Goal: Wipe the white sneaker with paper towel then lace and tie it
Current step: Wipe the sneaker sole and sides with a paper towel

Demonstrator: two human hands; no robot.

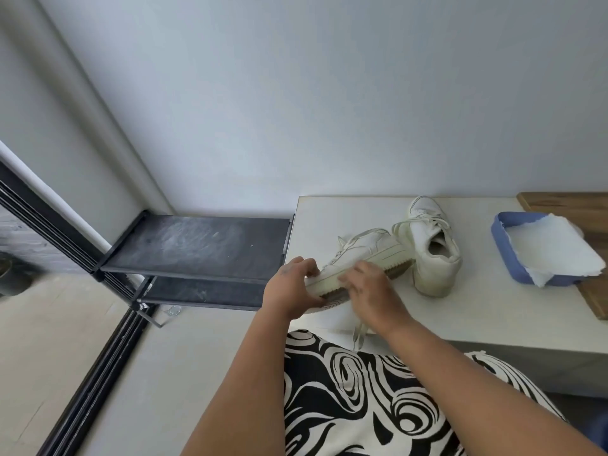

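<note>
Early in the job, by the look of it: white sneaker [362,258] tipped on its side, ribbed brown sole toward the body, gripped at one end by left hand [292,287], right hand [368,287] lying over the sole edge with no towel visible. Paper towel [556,251], soft and ragged-edged, still in the blue tray [503,245] well right of both hands; laces loose, one dangling below the right wrist, so wiping, lacing, tying probably all left.

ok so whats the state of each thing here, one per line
held sneaker: tipped on its side, sole showing, laces loose
left hand: grips one end of it
right hand: rests on its sole edge
second sneaker: upright on the table, laced
paper towel: in the blue tray, unused
</note>
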